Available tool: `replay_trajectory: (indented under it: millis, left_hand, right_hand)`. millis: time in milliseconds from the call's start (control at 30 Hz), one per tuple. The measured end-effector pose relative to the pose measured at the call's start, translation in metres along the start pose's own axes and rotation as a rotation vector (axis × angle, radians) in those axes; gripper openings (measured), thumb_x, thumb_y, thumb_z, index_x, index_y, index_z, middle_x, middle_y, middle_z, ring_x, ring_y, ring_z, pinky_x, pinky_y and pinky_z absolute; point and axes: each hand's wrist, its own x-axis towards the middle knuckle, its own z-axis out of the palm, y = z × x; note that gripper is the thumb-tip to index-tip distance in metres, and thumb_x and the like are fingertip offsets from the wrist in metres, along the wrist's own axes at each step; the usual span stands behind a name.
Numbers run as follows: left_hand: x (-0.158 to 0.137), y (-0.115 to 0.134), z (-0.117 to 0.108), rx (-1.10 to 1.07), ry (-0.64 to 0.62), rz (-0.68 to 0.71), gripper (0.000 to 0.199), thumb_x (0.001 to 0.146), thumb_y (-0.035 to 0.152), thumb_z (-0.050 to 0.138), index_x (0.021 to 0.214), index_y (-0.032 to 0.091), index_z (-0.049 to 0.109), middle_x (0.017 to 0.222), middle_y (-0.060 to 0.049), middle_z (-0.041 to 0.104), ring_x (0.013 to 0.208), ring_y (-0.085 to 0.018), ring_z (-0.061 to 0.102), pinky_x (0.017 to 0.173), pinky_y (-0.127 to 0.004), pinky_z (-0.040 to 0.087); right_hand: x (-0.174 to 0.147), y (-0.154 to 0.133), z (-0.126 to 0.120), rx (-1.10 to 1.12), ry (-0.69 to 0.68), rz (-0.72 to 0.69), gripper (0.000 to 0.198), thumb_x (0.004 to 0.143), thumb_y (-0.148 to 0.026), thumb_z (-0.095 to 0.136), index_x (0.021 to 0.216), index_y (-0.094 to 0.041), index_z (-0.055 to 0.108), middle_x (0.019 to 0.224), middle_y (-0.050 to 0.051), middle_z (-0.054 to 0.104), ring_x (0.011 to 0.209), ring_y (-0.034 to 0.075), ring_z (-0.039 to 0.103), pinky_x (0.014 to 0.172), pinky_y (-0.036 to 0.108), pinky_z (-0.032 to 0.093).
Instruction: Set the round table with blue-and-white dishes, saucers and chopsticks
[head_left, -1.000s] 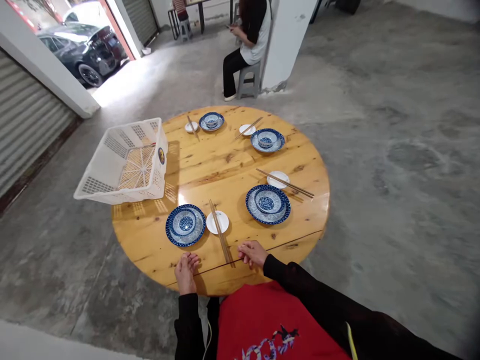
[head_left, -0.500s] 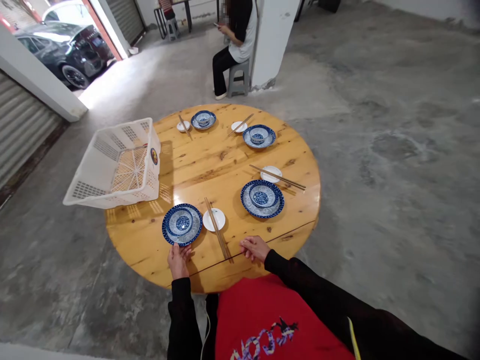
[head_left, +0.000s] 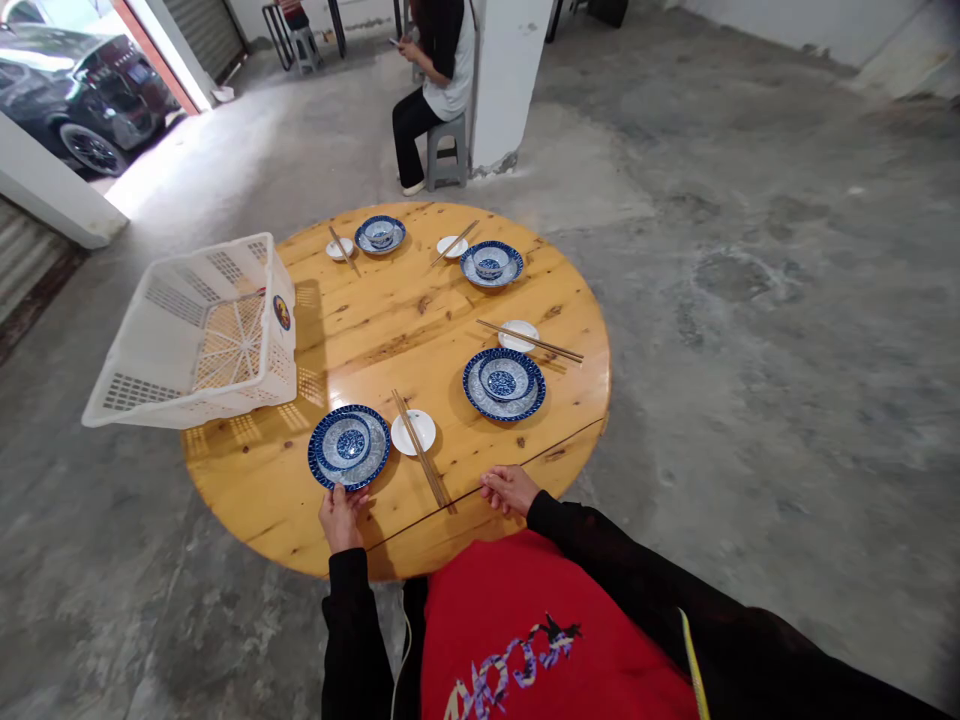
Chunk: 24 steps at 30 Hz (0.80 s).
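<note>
Plate [head_left: 373, 465] in blue and white lies flat at the near left of the round wooden table [head_left: 390, 330], close to the person, with a matching bowl [head_left: 347, 443] upright on it, set a little off centre. The left hand [head_left: 342, 518] is at its near rim, fingers partly spread; they seem to touch the edge, but whether they grip it cannot be told. The right hand [head_left: 511, 490] is narrow, fingers curled in, over the near part of the table, with no object showing in it.

Four places look laid. The right plate [head_left: 517, 407], the far right plate [head_left: 491, 281] and the far left plate [head_left: 382, 250] also each carry a bowl, with a small dish and sticks alongside. Judging by this, the layout seems close to complete; what is left looks minor, since the sticks lie at differing angles from place to place.

Being round, the near plate has no long axis. Just to its right, chopsticks [head_left: 419, 450] lie across a white saucer [head_left: 424, 428], running from far left to near right, their near ends toward the person. A white basket [head_left: 187, 403] stands at the table's left side.
</note>
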Motion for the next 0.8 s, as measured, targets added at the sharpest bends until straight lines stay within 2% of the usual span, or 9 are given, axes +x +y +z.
replay_trajectory:
  millis: [400, 800]
  left_hand:
    - [0.002, 0.004, 0.001, 0.018, 0.029, 0.046, 0.013, 0.074, 0.024, 0.061, 0.083, 0.015, 0.057, 0.065, -0.001, 0.067, 0.053, -0.017, 0.068, 0.05, -0.025, 0.054]
    - [-0.001, 0.005, 0.0, 0.03, 0.021, 0.068, 0.009, 0.073, 0.023, 0.061, 0.076, 0.015, 0.058, 0.059, 0.0, 0.065, 0.05, -0.016, 0.066, 0.047, -0.023, 0.052]
  right_hand:
    - [-0.01, 0.004, 0.007, -0.015, -0.012, 0.002, 0.018, 0.084, -0.025, 0.062, 0.069, -0.017, 0.055, 0.059, -0.003, 0.061, 0.038, 0.006, 0.051, 0.032, 0.014, 0.035]
    - [-0.012, 0.004, 0.004, -0.052, -0.02, -0.009, 0.017, 0.084, -0.024, 0.06, 0.069, -0.017, 0.058, 0.063, 0.0, 0.064, 0.04, 0.007, 0.052, 0.033, 0.016, 0.038]
